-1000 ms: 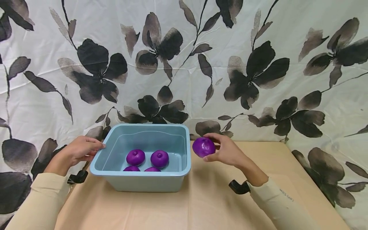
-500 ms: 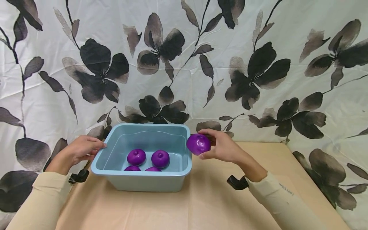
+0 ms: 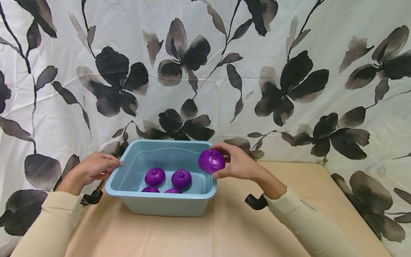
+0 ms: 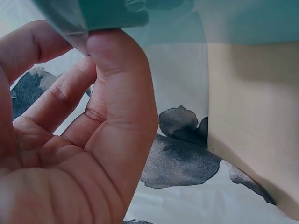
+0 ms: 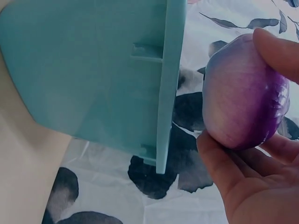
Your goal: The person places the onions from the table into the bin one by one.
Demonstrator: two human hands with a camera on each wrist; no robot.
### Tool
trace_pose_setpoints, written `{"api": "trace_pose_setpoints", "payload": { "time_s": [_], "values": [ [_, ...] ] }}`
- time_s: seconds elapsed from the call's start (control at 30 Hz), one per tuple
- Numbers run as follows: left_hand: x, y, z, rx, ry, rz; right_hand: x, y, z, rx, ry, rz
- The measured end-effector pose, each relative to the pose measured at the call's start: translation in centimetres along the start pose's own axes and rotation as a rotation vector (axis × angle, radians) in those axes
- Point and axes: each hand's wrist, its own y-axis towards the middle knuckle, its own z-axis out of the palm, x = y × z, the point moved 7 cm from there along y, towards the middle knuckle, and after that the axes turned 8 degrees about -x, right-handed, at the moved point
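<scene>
A light blue plastic bin (image 3: 160, 205) stands on the tan tabletop. My left hand (image 3: 91, 167) pinches its left rim (image 4: 117, 16) between thumb and fingers. My right hand (image 3: 239, 161) grips a shiny purple onion (image 3: 211, 161), thumb on one side and fingers on the other. In the head view that onion overlaps the bin's right rim from above. The right wrist view shows the held onion (image 5: 243, 93) apart from the bin's side wall (image 5: 93, 70). Several more purple onions (image 3: 181, 179) lie on the bin floor; the front wall partly hides the nearest ones.
The tan tabletop (image 3: 257, 228) extends to the right of and in front of the bin. Behind it hangs a white cloth (image 3: 224, 107) with dark printed flowers. A black wrist device (image 3: 256, 202) sits under each forearm.
My right hand has carried the onion leftward, from beside the bin to its right rim. My left hand keeps its hold on the left rim. The head view has shifted slightly.
</scene>
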Motion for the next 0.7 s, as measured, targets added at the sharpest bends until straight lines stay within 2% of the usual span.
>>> {"api": "trace_pose_setpoints", "payload": {
  "time_s": [0.23, 0.47, 0.7],
  "values": [
    [0.1, 0.0, 0.1, 0.001, -0.021, -0.007, -0.3, 1.6, 1.8, 0.072, -0.011, 0.019],
    [-0.1, 0.1, 0.0, -0.005, -0.016, 0.000, -0.3, 3.5, 3.1, 0.114, -0.123, -0.008],
    [-0.1, 0.0, 0.0, 0.016, -0.040, 0.007, -0.1, 5.0, 4.4, 0.178, -0.175, -0.034]
  ]
}}
